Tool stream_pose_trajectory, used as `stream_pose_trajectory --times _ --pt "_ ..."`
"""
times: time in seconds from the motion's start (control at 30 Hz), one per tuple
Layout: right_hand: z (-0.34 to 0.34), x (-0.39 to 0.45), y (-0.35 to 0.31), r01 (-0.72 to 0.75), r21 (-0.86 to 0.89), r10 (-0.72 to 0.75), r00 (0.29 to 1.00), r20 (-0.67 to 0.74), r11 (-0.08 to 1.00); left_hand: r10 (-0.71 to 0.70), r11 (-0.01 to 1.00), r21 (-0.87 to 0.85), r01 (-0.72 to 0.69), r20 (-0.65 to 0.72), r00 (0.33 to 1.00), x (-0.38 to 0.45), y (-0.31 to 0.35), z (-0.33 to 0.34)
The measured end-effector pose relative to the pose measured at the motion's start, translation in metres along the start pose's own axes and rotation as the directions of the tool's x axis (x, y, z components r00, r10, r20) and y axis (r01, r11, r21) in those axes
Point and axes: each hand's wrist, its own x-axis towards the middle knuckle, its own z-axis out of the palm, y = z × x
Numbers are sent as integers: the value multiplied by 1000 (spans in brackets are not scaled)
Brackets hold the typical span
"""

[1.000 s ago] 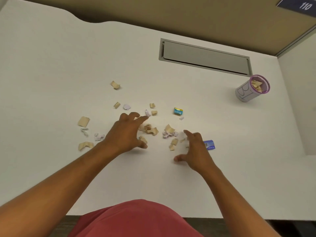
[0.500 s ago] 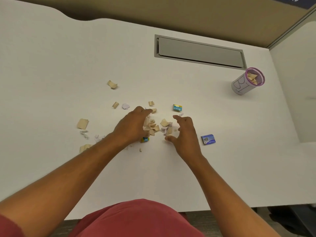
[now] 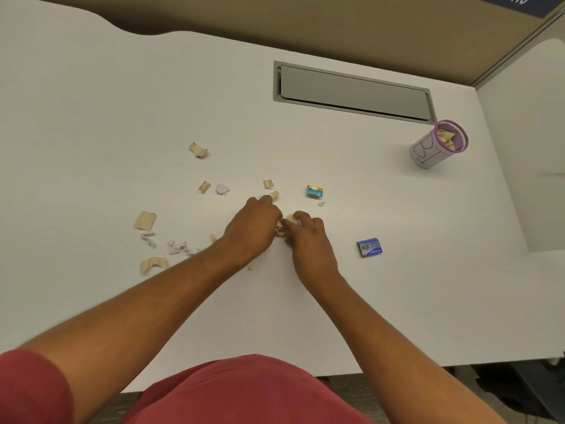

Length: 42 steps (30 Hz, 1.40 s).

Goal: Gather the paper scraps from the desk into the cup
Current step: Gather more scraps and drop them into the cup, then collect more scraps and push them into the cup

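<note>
**Scooping featherweight scraps**

From the cup [image 3: 435, 148], the desk [image 3: 91, 117] spreads nearer me. My left hand [image 3: 253, 228] and right hand [image 3: 308, 240] cup together round the paper scraps [image 3: 282, 226]. I judge them light, crumpled: scoop underneath.

Illumination is even, diffuse and moderately bright, with a warm cast; the white bench [image 3: 397, 270] reads pale grey-cream with no glare or hot spots; shadows are soft and short, visible beneath the left hand [image 3: 250, 231], beneath the right hand [image 3: 308, 240] and beside the cup [image 3: 434, 148], which indicates overhead light. Wide-angle distortion bows the far bench edge and bends the partition line at upper right; the paper scraps [image 3: 198, 149] show mild softness and compression artefacts; the fingers [image 3: 301, 216] are slightly blurred; the frame corners darken a little.
</note>
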Motion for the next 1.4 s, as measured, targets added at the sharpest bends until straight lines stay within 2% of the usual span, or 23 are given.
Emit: stream_pose_trajectory --times 0.13,0.23,0.3,0.37,0.43,0.47,0.5,0.53,0.6,0.63,0.73,0.9,1.03,1.2,1.3,1.4 --pt "3 -6 5 -12 -6 12 999 -32 1000 -41 999 10 41 26 999 6 5 0" --pt "5 -3 14 27 -42 -28 999 -19 999 -92 989 -116 94 21 996 11 2 2" --pt "4 1 20 77 -35 -77 997 -5 996 -159 950 -274 147 -21 987 11 0 1" --pt "1 4 25 42 60 -41 999 -21 997 -249 869 -452 202 -45 968 11 0 0" --pt "-5 4 30 -104 285 128 990 -66 953 -302 759 -612 221 -30 953 11 -1 -1" --pt "-7 3 34 -193 444 247 967 -66 875 -320 693 -685 225 -12 947 12 0 -2" --pt "-11 3 39 -278 607 367 930 -23 744 -339 610 -758 232 15 941 12 1 -2" --pt "-15 3 45 -349 753 457 887 73 558 -357 510 -826 240 50 933 13 4 -4" --pt "-26 2 58 -406 905 471 827 306 124 -361 285 -928 241 129 924 18 12 -5" --pt "-33 2 66 -404 914 437 817 376 -32 -351 191 -952 241 164 922 21 19 -6" --pt "-57 3 91 -371 879 354 813 463 -298 -313 52 -967 248 220 924 32 42 -7" --pt "-98 7 137 -309 764 305 783 543 -567 -269 -95 -966 242 259 928 59 93 -14" --pt "-130 13 179 -278 724 264 801 537 -631 -240 -151 -959 238 269 933 95 142 -25" --pt "-168 37 241 -198 768 330 817 472 -609 -208 -136 -967 216 241 948 150 206 -40" --pt "-195 62 279 -134 863 405 841 359 -487 -207 -134 -970 203 227 951 190 245 -54" --pt "-221 86 310 -93 965 457 867 199 -245 -214 -94 -977 191 207 955 226 283 -66"
